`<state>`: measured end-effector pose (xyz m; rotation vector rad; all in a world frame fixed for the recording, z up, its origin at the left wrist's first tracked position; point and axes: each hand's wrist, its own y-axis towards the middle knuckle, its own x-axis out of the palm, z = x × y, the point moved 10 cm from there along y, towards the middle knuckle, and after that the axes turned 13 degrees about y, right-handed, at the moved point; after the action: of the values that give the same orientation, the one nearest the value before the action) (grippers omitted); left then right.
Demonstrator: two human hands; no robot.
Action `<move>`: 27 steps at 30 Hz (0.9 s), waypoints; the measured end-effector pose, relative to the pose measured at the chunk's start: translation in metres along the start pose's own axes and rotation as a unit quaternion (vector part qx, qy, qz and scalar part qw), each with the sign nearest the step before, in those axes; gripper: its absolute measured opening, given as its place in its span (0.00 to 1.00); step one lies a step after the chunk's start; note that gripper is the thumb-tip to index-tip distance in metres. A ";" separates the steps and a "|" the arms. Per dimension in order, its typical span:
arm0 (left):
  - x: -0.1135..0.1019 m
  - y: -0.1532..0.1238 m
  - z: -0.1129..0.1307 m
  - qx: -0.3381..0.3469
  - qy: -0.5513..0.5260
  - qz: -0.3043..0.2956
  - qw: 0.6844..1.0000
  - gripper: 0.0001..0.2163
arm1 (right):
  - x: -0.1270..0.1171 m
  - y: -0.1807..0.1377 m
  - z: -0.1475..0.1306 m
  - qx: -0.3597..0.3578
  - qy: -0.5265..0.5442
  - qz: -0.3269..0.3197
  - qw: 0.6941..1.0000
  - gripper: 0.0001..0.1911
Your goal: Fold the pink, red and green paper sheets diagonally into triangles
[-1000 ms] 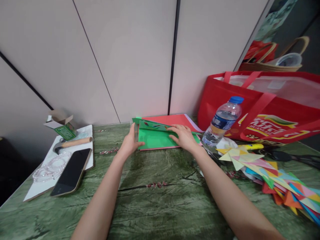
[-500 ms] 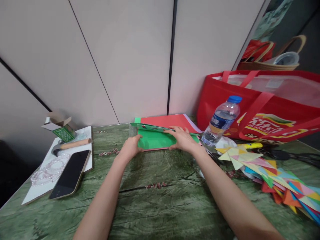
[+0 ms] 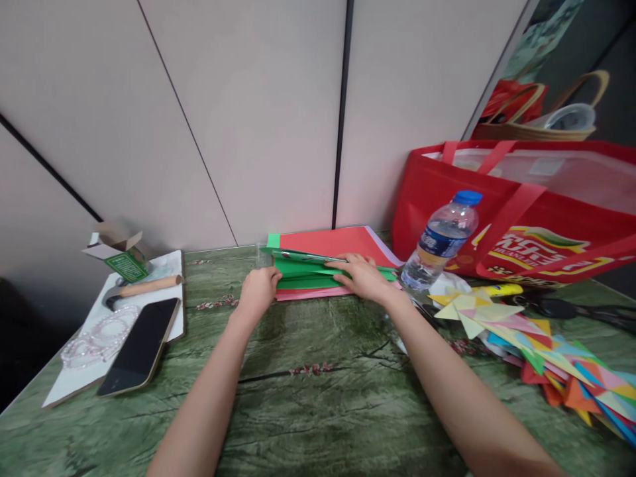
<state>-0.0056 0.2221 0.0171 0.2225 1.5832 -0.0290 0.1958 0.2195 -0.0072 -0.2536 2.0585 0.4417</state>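
Observation:
A stack of coloured paper lies by the wall, with a red sheet [image 3: 325, 240] at the back and pink sheets [image 3: 318, 293] at the bottom front. Green paper [image 3: 308, 281] rises from its front part, the sheets lifted and slightly fanned. My left hand [image 3: 257, 293] pinches the left edge of the green paper between thumb and fingers. On the right side, my right hand [image 3: 365, 277] grips the lifted green sheets, fingers over the top and thumb in front. Clear plastic wrapping [image 3: 261, 255] shows at the stack's left edge.
Right of the stack stands a water bottle [image 3: 440, 240], before a red shopping bag [image 3: 521, 218]. Folded paper pieces [image 3: 541, 341] spread at right. A white board [image 3: 89, 371] at left carries a phone [image 3: 142, 348], beads [image 3: 102, 338], a wooden-handled tool [image 3: 149, 286] and a small box [image 3: 124, 258].
My left fingers have closed on the green paper's left edge. The green sheets now stand raised and parted where the lower one lay flat. My right hand has shifted only slightly.

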 end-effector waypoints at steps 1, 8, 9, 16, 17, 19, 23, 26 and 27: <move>-0.001 -0.001 -0.001 -0.011 0.004 0.005 1.000 0.11 | 0.000 0.000 0.000 0.000 0.001 0.001 1.000 0.20; -0.004 -0.002 -0.006 -0.033 0.000 0.032 0.999 0.10 | 0.001 0.001 0.001 -0.003 0.022 0.010 1.000 0.18; -0.005 -0.001 -0.006 -0.031 -0.005 0.038 0.999 0.10 | 0.001 0.001 0.002 0.000 0.024 0.011 1.000 0.17; -0.012 0.000 -0.010 -0.022 -0.060 0.092 0.994 0.08 | 0.003 0.003 0.003 -0.007 -0.025 0.014 1.000 0.27; -0.013 0.000 -0.011 -0.022 -0.067 0.099 0.993 0.08 | 0.004 0.003 0.003 -0.009 -0.030 0.014 0.999 0.30; -0.014 0.000 -0.012 -0.020 -0.079 0.108 0.991 0.08 | 0.004 0.003 0.003 -0.011 -0.038 0.013 0.999 0.32; -0.016 0.001 -0.012 -0.014 -0.088 0.115 0.989 0.09 | 0.004 0.002 0.002 -0.011 -0.041 0.013 0.999 0.33; -0.013 0.001 -0.010 0.004 -0.085 0.096 0.992 0.08 | 0.003 0.001 0.001 -0.011 -0.036 0.010 0.999 0.31; -0.010 0.002 -0.009 0.014 -0.084 0.084 0.993 0.07 | 0.003 0.000 0.001 -0.012 -0.034 0.008 0.999 0.30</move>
<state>-0.0144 0.2239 0.0274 0.3661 1.3921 0.0599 0.1948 0.2200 -0.0098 -0.2337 1.9902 0.4792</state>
